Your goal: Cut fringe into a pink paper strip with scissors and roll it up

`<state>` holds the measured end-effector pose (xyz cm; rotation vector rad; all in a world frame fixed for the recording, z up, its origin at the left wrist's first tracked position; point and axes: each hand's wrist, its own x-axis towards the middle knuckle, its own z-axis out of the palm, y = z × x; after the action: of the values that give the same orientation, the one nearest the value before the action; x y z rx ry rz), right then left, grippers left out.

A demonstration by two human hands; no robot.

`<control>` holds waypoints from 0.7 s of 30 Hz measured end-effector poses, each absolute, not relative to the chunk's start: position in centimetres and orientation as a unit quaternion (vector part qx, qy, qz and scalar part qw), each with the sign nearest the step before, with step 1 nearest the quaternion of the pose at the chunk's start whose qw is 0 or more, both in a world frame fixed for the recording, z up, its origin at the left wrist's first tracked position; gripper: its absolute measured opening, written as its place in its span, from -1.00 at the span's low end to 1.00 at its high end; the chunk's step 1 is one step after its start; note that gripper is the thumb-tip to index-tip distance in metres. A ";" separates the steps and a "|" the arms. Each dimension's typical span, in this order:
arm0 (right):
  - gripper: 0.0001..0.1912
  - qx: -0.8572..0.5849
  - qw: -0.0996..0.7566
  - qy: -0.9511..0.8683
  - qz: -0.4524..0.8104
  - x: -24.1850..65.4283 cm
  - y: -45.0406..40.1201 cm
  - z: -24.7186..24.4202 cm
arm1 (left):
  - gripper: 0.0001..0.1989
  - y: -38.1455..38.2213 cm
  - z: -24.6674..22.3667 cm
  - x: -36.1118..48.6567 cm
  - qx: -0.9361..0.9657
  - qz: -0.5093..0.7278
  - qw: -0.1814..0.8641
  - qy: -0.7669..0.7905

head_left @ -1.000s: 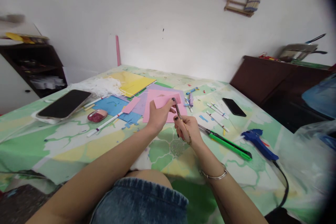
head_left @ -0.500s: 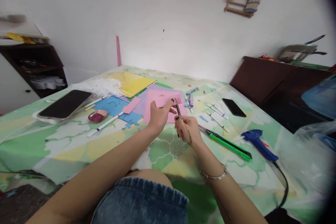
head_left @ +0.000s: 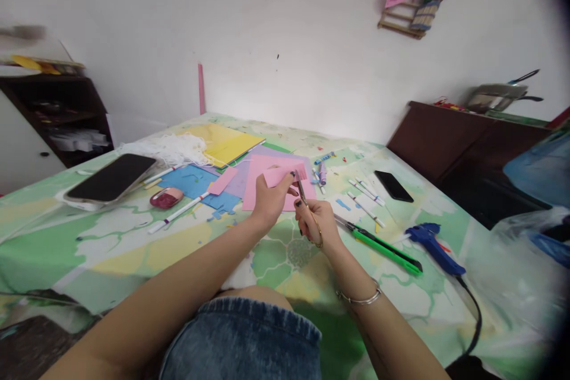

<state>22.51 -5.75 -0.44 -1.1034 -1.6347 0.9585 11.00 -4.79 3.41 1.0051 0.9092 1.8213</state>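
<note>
My left hand (head_left: 269, 200) pinches a pink paper strip (head_left: 276, 174) between thumb and fingers, above a larger pink sheet (head_left: 252, 193) on the table. Several narrow slits show along the strip's right end. Gold-handled scissors (head_left: 317, 231) are in my right hand (head_left: 315, 221), fingers wrapped round the handles. Their blades point up and away, against the slit end of the strip, close to my left thumb. Whether the blades are fully closed is too small to tell.
A green cutter (head_left: 387, 248) and a blue glue gun (head_left: 436, 249) with a black cord lie right. White pens and a dark phone (head_left: 393, 186) are beyond them. Left are another phone (head_left: 111, 177), white string (head_left: 171, 148), yellow sheets (head_left: 231, 145) and blue paper (head_left: 187, 181).
The view has shifted slightly, moving objects on the right a little leftward in the picture. Both hands keep their holds, with the scissors still at the strip's right end.
</note>
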 end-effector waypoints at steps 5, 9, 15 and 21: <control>-0.43 -0.442 0.456 -0.666 0.391 22.5 -5.7 -0.4 | -0.83 -4.6 3.4 11.0 0.399 0.727 0.426 0.361; -0.42 -0.446 0.456 -0.659 0.397 22.4 -5.8 -0.4 | -0.85 -4.6 3.3 10.9 0.406 0.723 0.429 0.360; -0.44 -0.443 0.461 -0.655 0.403 22.5 -5.9 -0.3 | -0.86 -4.5 3.0 10.9 0.408 0.722 0.427 0.361; -0.43 -0.423 0.462 -0.654 0.424 22.5 -5.9 -0.3 | -0.87 -4.4 3.0 10.8 0.420 0.721 0.421 0.356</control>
<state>22.46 -5.93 -0.31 -1.0408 -1.6086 1.0416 10.82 -4.44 2.97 1.0523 0.8922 1.8061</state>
